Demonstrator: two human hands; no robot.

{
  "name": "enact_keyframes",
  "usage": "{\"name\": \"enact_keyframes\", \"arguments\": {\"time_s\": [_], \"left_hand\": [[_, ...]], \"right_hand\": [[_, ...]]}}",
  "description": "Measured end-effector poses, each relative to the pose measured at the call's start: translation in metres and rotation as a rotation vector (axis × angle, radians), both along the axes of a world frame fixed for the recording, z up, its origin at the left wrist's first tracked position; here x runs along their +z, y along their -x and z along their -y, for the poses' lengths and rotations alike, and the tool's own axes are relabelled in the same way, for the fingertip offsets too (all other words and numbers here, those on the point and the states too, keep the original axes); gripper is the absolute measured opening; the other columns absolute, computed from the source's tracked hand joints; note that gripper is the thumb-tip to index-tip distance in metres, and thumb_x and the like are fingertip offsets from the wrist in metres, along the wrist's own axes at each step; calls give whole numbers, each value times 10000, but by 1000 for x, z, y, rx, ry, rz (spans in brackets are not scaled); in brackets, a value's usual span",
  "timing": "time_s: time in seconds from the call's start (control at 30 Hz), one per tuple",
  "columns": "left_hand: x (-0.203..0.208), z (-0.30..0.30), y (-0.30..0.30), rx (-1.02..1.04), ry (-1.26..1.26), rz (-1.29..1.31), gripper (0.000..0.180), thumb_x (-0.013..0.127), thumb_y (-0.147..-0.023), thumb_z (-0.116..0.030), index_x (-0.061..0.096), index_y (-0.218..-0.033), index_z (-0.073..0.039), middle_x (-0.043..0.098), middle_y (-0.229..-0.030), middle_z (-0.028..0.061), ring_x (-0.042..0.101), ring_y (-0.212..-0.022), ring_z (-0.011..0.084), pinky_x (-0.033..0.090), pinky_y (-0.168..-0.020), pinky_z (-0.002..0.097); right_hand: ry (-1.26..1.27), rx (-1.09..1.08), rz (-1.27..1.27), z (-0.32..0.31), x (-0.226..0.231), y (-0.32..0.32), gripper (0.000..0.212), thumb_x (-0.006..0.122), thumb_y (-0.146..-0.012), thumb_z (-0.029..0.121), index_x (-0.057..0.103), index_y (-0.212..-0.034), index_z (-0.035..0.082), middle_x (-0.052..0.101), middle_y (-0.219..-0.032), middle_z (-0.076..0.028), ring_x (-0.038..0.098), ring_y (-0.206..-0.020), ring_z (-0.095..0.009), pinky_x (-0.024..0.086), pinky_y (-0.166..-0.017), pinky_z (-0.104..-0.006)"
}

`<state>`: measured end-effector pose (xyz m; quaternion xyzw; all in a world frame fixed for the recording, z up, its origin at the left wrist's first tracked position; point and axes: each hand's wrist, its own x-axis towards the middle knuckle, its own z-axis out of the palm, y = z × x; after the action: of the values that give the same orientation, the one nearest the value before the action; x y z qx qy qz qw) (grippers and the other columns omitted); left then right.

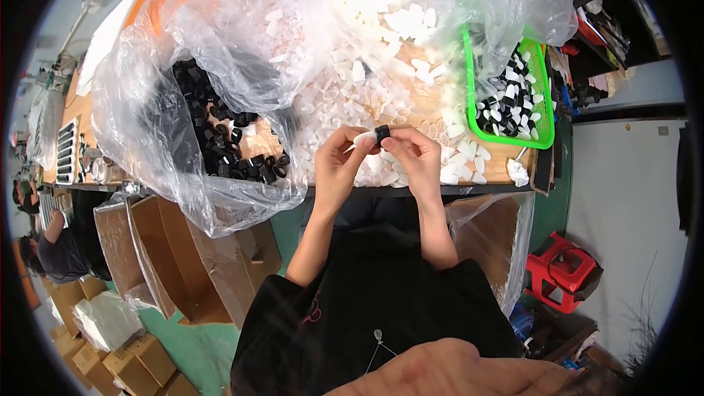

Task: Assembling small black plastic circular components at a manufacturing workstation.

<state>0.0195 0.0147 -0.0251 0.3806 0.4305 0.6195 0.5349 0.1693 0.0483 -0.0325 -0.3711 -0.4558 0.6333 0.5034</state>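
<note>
My left hand [337,165] pinches a white oval [364,137], my right hand [418,160] a black piece [382,133]; a loose grip could drop either.

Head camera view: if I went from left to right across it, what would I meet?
A co-worker in dark clothing, the loose black pieces in clear plastic, the person's left hand, the held black ring, the right hand, the green basket, the red stool.
</note>
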Motion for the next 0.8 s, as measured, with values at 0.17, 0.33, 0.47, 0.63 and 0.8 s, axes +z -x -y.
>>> {"name": "enact_keyframes", "arguments": {"time_s": [0.17,0.33,0.47,0.63,0.8], "left_hand": [[3,4,2,24,32,103,104,612,-969,-47,616,-943,54,655,-1034,114,660,-913,158,573,-858,319],[-2,3,1,-9,40,92,123,600,-976,-52,621,-1031,56,656,-1079,122,654,-921,158,563,-881,323],[-3,-2,7,-84,0,28,232,606,-976,-81,602,-1174,40,639,-1162,113,616,-1066,168,500,-942,316],[-16,-4,10,-125,-56,-50,274,591,-969,-38,585,-1237,18,611,-1220,101,571,-1126,169,467,-953,309],[-20,-5,7,-97,-151,-30,236,590,-958,3,615,-1193,6,601,-1211,90,576,-1088,152,478,-900,284]], "right_hand": [[-29,-10,11,0,1,0,145,727,-868,-15,686,-1003,-53,683,-1016,-61,606,-888,-89,483,-731,-218],[-43,-15,6,-1,1,-5,163,738,-852,-14,691,-1006,-39,689,-1016,-79,622,-888,-109,497,-746,-235],[-489,-106,510,3,29,-1,185,771,-794,-13,687,-958,4,707,-1021,-91,662,-877,-179,526,-769,-288],[-642,-195,689,5,48,5,237,800,-755,1,663,-945,33,719,-1029,-81,668,-863,-212,542,-741,-295],[-673,-145,673,4,41,3,246,801,-759,6,661,-960,32,716,-1018,-93,672,-856,-210,542,-738,-291]]}}
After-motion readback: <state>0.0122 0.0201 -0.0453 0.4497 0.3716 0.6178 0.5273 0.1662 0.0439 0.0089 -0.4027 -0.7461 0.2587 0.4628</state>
